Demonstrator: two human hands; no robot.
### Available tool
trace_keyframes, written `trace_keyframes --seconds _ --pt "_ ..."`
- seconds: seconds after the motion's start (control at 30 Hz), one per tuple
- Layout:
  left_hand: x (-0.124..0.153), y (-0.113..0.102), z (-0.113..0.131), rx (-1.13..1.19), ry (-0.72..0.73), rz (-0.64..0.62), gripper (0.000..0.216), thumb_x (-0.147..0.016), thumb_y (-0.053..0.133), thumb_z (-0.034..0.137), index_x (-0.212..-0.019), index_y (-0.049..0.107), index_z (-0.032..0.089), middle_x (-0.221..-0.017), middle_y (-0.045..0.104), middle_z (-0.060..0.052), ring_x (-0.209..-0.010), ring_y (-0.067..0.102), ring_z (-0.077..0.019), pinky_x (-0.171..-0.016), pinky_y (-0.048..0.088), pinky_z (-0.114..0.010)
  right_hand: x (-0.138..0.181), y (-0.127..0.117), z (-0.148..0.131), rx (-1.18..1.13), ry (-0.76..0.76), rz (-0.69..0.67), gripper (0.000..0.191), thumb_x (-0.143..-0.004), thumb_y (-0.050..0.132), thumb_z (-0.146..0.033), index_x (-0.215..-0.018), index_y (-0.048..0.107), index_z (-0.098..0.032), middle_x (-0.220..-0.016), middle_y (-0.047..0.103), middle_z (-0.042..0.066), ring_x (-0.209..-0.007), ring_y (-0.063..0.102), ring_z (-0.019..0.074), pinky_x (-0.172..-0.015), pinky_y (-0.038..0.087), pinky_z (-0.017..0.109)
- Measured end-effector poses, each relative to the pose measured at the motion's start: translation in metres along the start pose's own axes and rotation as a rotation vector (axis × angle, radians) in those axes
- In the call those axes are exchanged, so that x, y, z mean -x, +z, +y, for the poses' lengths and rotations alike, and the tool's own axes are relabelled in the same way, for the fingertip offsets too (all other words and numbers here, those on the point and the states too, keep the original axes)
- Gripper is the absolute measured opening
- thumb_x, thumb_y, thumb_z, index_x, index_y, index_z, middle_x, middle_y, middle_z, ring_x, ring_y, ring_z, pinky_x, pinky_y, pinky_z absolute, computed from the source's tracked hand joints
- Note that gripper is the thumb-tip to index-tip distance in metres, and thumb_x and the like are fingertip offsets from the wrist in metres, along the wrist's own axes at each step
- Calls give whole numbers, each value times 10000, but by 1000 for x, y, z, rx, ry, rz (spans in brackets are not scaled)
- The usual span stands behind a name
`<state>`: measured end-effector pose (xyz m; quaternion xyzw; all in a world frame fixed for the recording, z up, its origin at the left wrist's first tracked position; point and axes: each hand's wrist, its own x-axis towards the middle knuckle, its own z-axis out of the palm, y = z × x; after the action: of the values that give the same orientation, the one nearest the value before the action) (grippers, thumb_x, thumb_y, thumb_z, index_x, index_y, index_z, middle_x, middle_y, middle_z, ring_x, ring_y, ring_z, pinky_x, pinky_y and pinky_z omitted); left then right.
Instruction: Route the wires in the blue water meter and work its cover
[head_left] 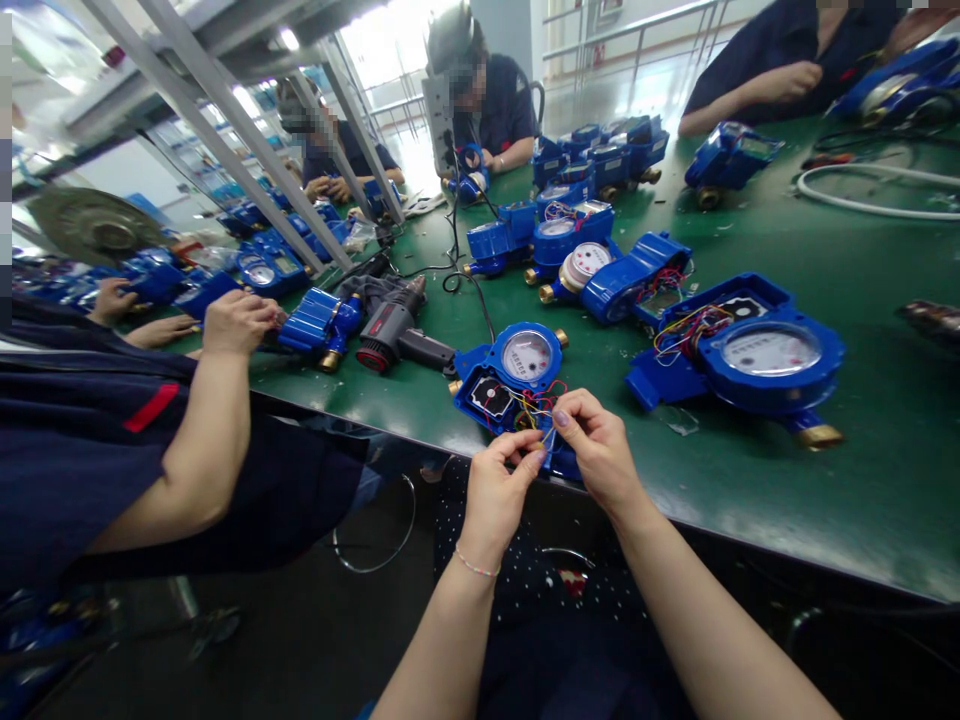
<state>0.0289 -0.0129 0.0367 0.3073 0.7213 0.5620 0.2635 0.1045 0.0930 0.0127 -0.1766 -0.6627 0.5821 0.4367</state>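
A blue water meter lies at the table's near edge with its housing uncovered. Thin red, yellow and white wires spill out of it beside a black part with a pale rim. Over the wires, my left hand pinches a thin yellowish wire between thumb and fingertips. Close by on the right, my right hand is closed in a pinch at the same wires, its fingertips almost touching the left ones. The exact wire ends are hidden by my fingers.
A heat gun lies left of the meter. Right of it is another uncovered meter with loose wires. Several more blue meters stand behind. A co-worker's arm reaches in from the left; others sit across the green table.
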Motion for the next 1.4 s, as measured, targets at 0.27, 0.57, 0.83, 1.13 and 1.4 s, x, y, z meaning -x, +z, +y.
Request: trace_keyframes --seconds 0.27,0.57,0.83,1.13,1.4 --pt "-5 4 -5 38 -8 92 254 -710 609 391 -695 639 139 -623 590 7 -578 468 -94 -575 368 -210 -3 1 -6 70 -4 -35 222 -806 540 -310 -632 509 -175 -717 496 13 -707 470 128 -673 358 261" --pt "-1 1 1 -41 68 70 302 -726 592 425 -855 634 155 -688 594 -1 -547 433 -79 -545 346 -205 -8 -1 -12 141 -4 -84 197 -796 560 -277 -632 528 -173 -700 513 3 -692 482 121 -674 371 260" --pt "-6 3 -5 95 2 153 255 -802 498 385 -730 557 148 -611 575 19 -475 401 -53 -494 328 -185 -9 -22 -20 400 -274 -220 22 -782 601 -225 -790 601 -204 -773 529 6 -750 486 131 -681 348 276" --pt "4 -4 0 -138 473 514 127 -763 561 170 -873 501 193 -902 528 -16 -639 492 -65 -611 422 -211 -12 -20 -23 918 -370 -430 100 -819 542 -196 -740 600 -176 -785 514 26 -771 415 158 -701 262 299" --pt "11 -9 1 -797 521 200 114 -782 552 212 -804 663 196 -621 518 0 -640 466 -132 -633 344 -286 -12 -22 -31 1028 -431 -470 64 -790 581 -191 -793 631 -232 -803 492 23 -789 410 164 -716 240 307"
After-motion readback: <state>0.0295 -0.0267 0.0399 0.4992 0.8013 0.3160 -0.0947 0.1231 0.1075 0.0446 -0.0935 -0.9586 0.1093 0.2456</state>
